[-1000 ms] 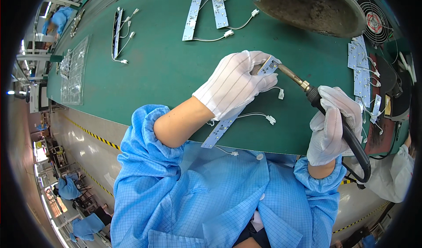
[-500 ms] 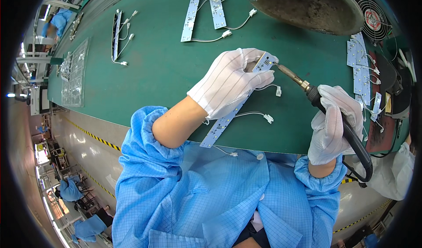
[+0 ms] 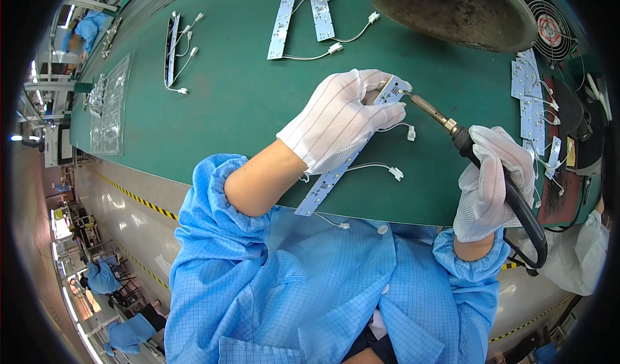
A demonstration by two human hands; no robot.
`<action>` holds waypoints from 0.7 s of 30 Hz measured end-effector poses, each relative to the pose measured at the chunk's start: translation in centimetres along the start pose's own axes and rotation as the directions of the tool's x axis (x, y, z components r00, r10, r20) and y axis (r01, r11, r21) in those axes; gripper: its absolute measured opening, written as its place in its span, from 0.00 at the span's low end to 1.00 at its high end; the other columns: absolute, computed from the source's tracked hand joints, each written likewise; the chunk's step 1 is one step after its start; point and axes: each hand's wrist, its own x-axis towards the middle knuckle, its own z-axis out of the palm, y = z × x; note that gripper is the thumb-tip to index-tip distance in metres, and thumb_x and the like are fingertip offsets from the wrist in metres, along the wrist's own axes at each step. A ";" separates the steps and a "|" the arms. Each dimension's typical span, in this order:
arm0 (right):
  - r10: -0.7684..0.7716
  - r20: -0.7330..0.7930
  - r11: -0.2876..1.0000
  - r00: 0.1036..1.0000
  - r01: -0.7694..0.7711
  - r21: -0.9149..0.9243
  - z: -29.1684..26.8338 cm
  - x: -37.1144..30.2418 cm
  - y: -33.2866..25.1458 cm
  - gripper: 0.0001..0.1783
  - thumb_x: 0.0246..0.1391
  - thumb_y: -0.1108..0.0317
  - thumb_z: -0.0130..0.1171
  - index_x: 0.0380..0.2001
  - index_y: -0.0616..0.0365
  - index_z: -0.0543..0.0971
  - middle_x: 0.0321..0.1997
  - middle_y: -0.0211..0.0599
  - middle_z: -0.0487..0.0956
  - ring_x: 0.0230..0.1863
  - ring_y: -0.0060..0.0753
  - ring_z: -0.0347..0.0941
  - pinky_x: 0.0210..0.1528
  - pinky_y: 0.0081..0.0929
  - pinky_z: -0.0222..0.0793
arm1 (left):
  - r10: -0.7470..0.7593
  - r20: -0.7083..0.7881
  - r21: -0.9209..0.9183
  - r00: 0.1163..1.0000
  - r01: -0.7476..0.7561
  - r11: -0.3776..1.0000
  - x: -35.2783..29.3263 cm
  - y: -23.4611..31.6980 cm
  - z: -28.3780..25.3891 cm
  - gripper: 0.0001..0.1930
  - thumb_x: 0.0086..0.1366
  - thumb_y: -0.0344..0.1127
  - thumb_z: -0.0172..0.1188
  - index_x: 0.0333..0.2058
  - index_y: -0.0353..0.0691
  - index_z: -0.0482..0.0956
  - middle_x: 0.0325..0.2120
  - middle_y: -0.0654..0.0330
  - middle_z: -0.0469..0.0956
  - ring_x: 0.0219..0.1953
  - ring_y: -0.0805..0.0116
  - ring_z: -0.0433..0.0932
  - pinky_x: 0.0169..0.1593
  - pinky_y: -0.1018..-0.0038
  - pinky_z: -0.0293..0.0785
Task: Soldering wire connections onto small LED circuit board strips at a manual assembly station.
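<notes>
My left hand (image 3: 345,119), in a white striped glove, grips a long pale-blue LED circuit board strip (image 3: 318,194) near its far end. The strip slants from my body up toward the right, and the glove covers its middle. White wires with connector plugs (image 3: 396,173) hang off its right side. In my right hand (image 3: 494,177), also gloved, is a soldering iron (image 3: 462,139) with a black handle and cable. Its tip meets or nearly meets the far end of the strip; contact is too small to make out.
Two more LED strips (image 3: 279,31) with wires lie at the back. A dark-edged strip (image 3: 171,51) and a clear plastic tray (image 3: 113,115) are on the left. At the right stand a round lamp-like hood (image 3: 452,12), a fan (image 3: 549,27) and stacked boards (image 3: 531,99).
Almost nothing differs. Both hands, the strip and the soldering iron appear shifted very slightly to the right, as do the things on the table.
</notes>
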 end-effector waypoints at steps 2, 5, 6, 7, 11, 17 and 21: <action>0.024 0.028 1.000 0.999 -0.024 -0.009 -0.4 0.2 -0.2 0.14 0.55 0.77 0.53 0.45 0.54 0.71 0.41 0.44 0.77 0.41 0.40 0.77 0.48 0.36 0.75 | -0.022 0.002 -0.016 1.000 0.022 1.000 0.0 0.0 0.0 0.18 0.57 0.37 0.62 0.46 0.38 0.78 0.29 0.59 0.79 0.28 0.75 0.72 0.35 0.77 0.71; 0.009 0.037 1.000 0.999 -0.009 0.002 -0.1 0.1 0.0 0.13 0.55 0.77 0.54 0.44 0.54 0.71 0.40 0.44 0.77 0.40 0.40 0.77 0.47 0.36 0.76 | 0.032 -0.004 0.020 0.999 -0.032 0.999 0.1 -0.2 0.0 0.18 0.58 0.38 0.61 0.46 0.38 0.78 0.30 0.59 0.79 0.28 0.75 0.72 0.35 0.77 0.71; -0.030 0.017 0.999 0.999 0.030 0.022 0.0 0.1 0.1 0.14 0.54 0.78 0.54 0.44 0.54 0.70 0.40 0.44 0.77 0.40 0.40 0.78 0.46 0.36 0.77 | 0.031 0.001 0.034 1.000 -0.031 0.999 0.0 0.0 -0.1 0.18 0.57 0.38 0.62 0.46 0.38 0.78 0.30 0.58 0.79 0.28 0.74 0.72 0.35 0.77 0.71; -0.030 0.017 0.999 0.999 0.030 0.021 0.0 0.1 0.1 0.14 0.54 0.78 0.54 0.44 0.54 0.70 0.40 0.44 0.77 0.40 0.40 0.78 0.46 0.36 0.77 | 0.031 0.005 0.049 1.000 -0.031 0.998 0.0 0.2 -0.2 0.18 0.57 0.38 0.62 0.46 0.37 0.78 0.30 0.58 0.79 0.28 0.74 0.73 0.35 0.77 0.71; -0.122 0.009 0.989 0.992 0.123 -0.082 -0.2 0.3 0.1 0.19 0.51 0.82 0.56 0.45 0.53 0.69 0.40 0.43 0.78 0.38 0.39 0.78 0.42 0.32 0.78 | -0.017 0.001 -0.006 1.000 0.017 1.000 -0.2 -0.2 -0.2 0.19 0.57 0.39 0.62 0.46 0.37 0.78 0.30 0.54 0.79 0.27 0.70 0.73 0.35 0.74 0.72; -0.199 -0.144 0.960 0.969 0.163 -0.227 0.0 0.4 1.1 0.12 0.50 0.80 0.54 0.39 0.58 0.73 0.37 0.42 0.79 0.35 0.37 0.77 0.39 0.29 0.74 | 0.158 -0.331 0.495 0.930 0.029 0.868 -1.3 0.5 -0.5 0.32 0.51 0.45 0.69 0.52 0.39 0.70 0.28 0.52 0.77 0.28 0.59 0.77 0.35 0.69 0.74; -0.314 -0.038 0.915 0.949 0.291 -0.280 0.0 0.8 1.0 0.21 0.50 0.85 0.55 0.46 0.54 0.68 0.40 0.44 0.78 0.37 0.39 0.78 0.38 0.29 0.76 | -0.111 -0.010 0.642 0.994 0.091 0.761 -5.5 1.4 -1.4 0.32 0.53 0.45 0.67 0.54 0.42 0.66 0.32 0.51 0.78 0.32 0.53 0.79 0.36 0.65 0.76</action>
